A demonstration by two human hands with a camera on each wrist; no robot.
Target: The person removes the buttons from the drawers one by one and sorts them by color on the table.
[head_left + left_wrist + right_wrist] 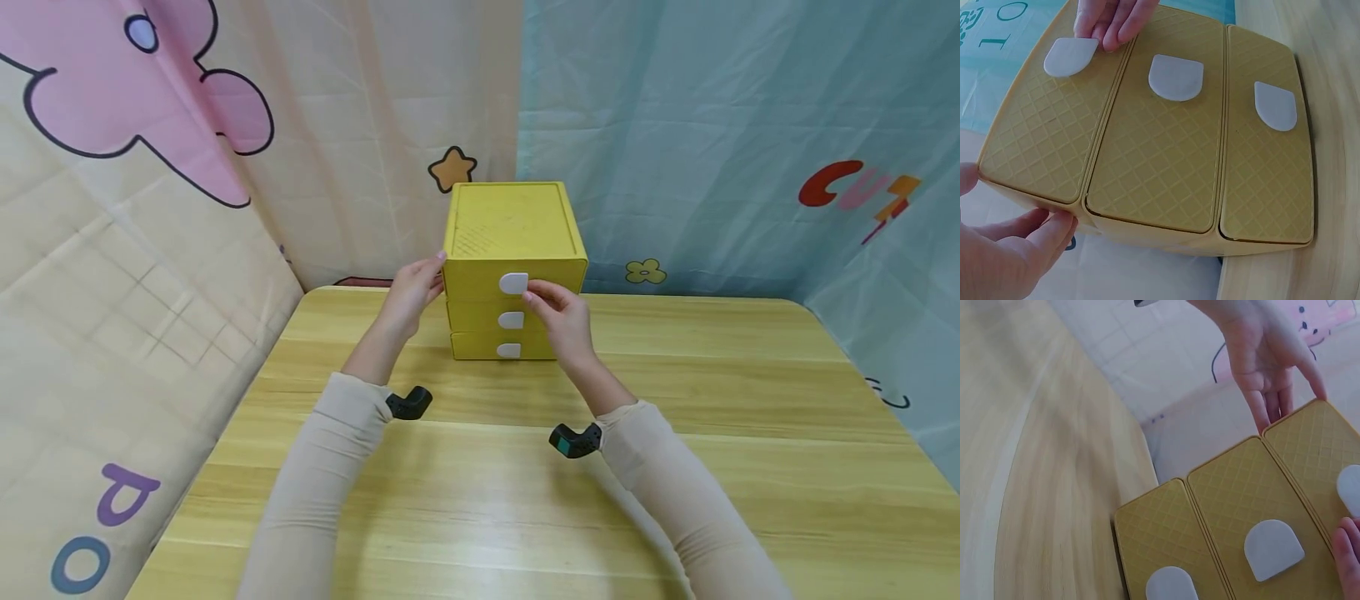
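Observation:
A yellow box of three stacked drawers (517, 221) stands at the table's back, each front bearing a white tab handle. My left hand (408, 296) touches its upper left front corner. In the right wrist view, the thumb of that left hand (1269, 365) meets the top edge, and its straight fingers rest against the side. At the top drawer, my right hand (566, 321) holds the flat edge of the white handle (513, 283) with its fingertips. The left wrist view shows these fingertips (1110, 44) at the tab's edge; its thumb is hidden there. All drawers look closed.
The box stands on a light wooden table (480, 492) with rounded back corners. Printed curtains (675, 125) hang close behind the table and at its sides. A black wrist device (411, 403) juts inward from the left sleeve, and another black device (576, 442) from the right.

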